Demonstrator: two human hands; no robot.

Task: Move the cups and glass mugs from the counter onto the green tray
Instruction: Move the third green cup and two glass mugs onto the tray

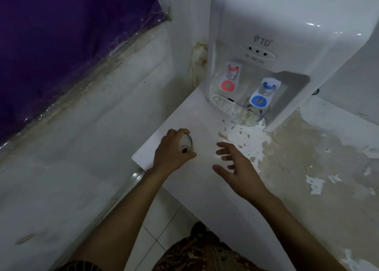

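fingers (185, 131) of the left hand (173, 152) curl down over a small clear glass cup (187, 142) and grip it from above, thumb at the near side of its rim; the cup stands on the white counter (196, 186), close to the counter's left edge. the right hand (235, 166) is released, fingers spread and slightly bent, palm turned toward the left, hovering just over the counter beside the cup and holding nothing.

counted from the head view: two hands, two bare forearms, one cup under the left hand, and one more clear glass mug (253, 113) with faint blue marks, standing on the drip tray (222, 104) under the blue tap (266, 89) of the water dispenser (287, 35). the dispenser has two taps, one red tap (230, 77) and one blue. the green tray is out of view.

the counter's left corner lies just left of the gripped cup, with a drop to the tiled floor (162, 229) below. between the hands and the dispenser the counter is bare apart from flakes of peeled paint (246, 139); to the right the surface is stained and peeling. both forearms reach in from the lower edge, the left one straight, the right one angled inward.
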